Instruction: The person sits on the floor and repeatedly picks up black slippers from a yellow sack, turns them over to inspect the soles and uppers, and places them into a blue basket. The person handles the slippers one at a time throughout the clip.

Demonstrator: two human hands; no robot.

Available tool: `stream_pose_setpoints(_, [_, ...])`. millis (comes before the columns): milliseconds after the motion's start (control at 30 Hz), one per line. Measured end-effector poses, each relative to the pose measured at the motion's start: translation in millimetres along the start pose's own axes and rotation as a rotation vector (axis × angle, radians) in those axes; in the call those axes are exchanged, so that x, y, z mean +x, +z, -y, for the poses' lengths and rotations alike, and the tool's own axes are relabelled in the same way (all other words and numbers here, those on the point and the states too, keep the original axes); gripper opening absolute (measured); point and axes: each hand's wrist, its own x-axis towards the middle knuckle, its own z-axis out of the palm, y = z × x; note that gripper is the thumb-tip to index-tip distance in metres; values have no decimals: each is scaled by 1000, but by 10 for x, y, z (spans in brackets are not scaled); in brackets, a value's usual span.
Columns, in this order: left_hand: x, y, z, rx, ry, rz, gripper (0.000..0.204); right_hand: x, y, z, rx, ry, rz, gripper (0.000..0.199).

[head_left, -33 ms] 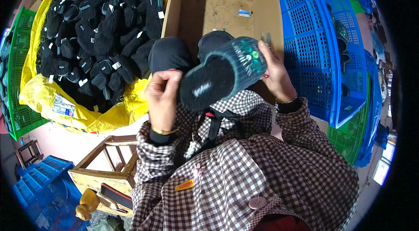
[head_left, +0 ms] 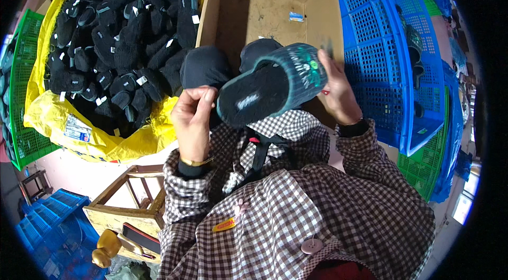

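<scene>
Blue crates (head_left: 370, 31) stand right of the cardboard box (head_left: 264, 2); left of it I see a yellow sack (head_left: 53, 118) heaped with dark slippers (head_left: 121, 47), and a wooden stool (head_left: 108, 217) near-left. Two knees (head_left: 205, 71) block my view of the box's near end. Just before that end is the patterned slipper (head_left: 259, 95), long axis slanting, heel toward the box's left side, toe up toward its right. My right hand (head_left: 340, 95) has its fingers closed on the toe; my left hand (head_left: 191, 116) pinches thumb to forefinger beside the heel, on what I can't tell.
</scene>
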Motion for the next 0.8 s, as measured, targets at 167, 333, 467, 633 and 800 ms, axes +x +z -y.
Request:
stream_pose_setpoints(167, [-158, -343, -233, 292, -164, 550, 13, -6, -837, -80, -874, -602, -170, 50])
stream_pose_setpoints(333, [-127, -705, -144, 164, -296, 257, 22, 201, -1689, 63, 1117, -245, -153, 54])
stream_pose_setpoints(467, [318, -1110, 507, 311, -218, -146, 21, 210, -1014, -35, 560, -51, -185, 40])
stream_pose_setpoints(633, [819, -1978, 1820, 513, -155, -438, 38, 72, 450, 0, 63, -10, -69, 28])
stream_pose_setpoints(800, [1363, -1799, 1649, 1115, -57, -588, 70, -136, 699, -70, -256, -1, -8, 23])
